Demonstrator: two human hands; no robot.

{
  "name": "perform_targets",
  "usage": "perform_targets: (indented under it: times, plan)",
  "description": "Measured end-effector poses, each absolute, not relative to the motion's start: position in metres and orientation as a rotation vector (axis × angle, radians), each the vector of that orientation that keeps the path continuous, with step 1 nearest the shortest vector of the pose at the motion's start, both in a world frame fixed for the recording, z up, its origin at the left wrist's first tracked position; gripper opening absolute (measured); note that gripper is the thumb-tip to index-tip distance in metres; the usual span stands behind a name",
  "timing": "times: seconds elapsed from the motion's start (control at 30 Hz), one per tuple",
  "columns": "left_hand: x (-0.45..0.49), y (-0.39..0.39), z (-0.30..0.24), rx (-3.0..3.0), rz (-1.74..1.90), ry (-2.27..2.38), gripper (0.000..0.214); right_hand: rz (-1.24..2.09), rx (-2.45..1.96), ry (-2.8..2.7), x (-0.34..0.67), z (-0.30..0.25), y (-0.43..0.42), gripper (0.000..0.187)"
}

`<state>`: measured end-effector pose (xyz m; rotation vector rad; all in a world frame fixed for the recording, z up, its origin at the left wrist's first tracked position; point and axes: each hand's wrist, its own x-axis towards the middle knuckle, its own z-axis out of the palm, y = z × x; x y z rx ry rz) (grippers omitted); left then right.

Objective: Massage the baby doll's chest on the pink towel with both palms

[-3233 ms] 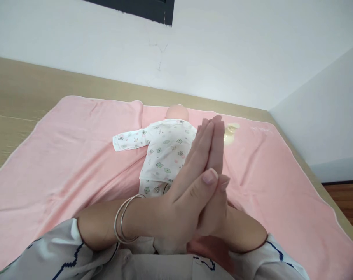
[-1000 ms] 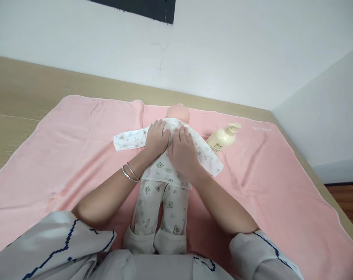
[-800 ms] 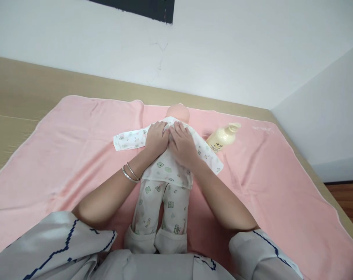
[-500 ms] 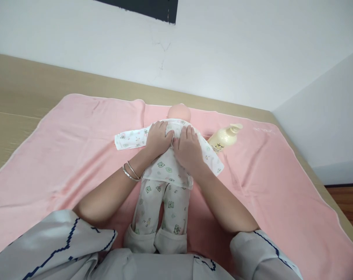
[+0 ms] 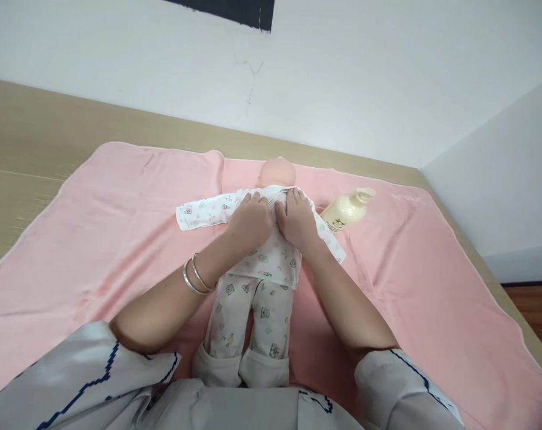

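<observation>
A baby doll (image 5: 277,173) lies along the pink blanket with its head at the far end. It wears a white printed shirt (image 5: 273,261) and matching printed pants (image 5: 228,310). Near the neckline, my left hand (image 5: 252,222) has its fingers curled into the cloth. Beside it, my right hand (image 5: 298,222) grips the shirt with bent fingers, and the fabric between both hands is creased and pulled up. The left sleeve is spread flat to the side; the right one slants down past my right wrist. My fingertips are partly hidden by the cloth.
A cream pump bottle (image 5: 350,209) lies tilted on the blanket right of the doll. The pink blanket (image 5: 119,209) covers much of a wooden table (image 5: 24,134), which meets a white wall (image 5: 342,77) at the back.
My hands, lying flatter on the shirt before, have curled their fingers into its cloth. My left hand has moved right and the upper part of the shirt is now bunched.
</observation>
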<state>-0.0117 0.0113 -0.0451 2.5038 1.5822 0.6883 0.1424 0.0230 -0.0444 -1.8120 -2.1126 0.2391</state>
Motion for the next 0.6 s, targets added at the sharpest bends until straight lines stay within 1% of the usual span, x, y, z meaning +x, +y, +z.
perform_targets:
  times: [0.13,0.27,0.33,0.47,0.6]
  plan:
    - [-0.015,0.022,-0.046,2.589,0.64,1.459,0.039,0.091,-1.796,-2.136,0.126,-0.041,-0.003,0.065]
    - [-0.024,0.041,-0.055,2.541,0.702,1.454,0.034,0.05,-1.789,-2.207,0.108,-0.033,-0.026,0.061]
    - [-0.027,0.046,-0.059,2.493,0.731,1.468,0.03,0.092,-1.794,-2.237,0.106,-0.028,-0.028,0.06]
    - [-0.025,0.045,-0.063,2.362,0.763,1.633,0.031,0.258,-1.817,-2.201,0.116,-0.022,-0.011,0.056]
    - [-0.02,0.031,-0.059,2.47,0.758,1.605,0.031,0.328,-1.877,-2.143,0.129,-0.026,0.013,0.058]
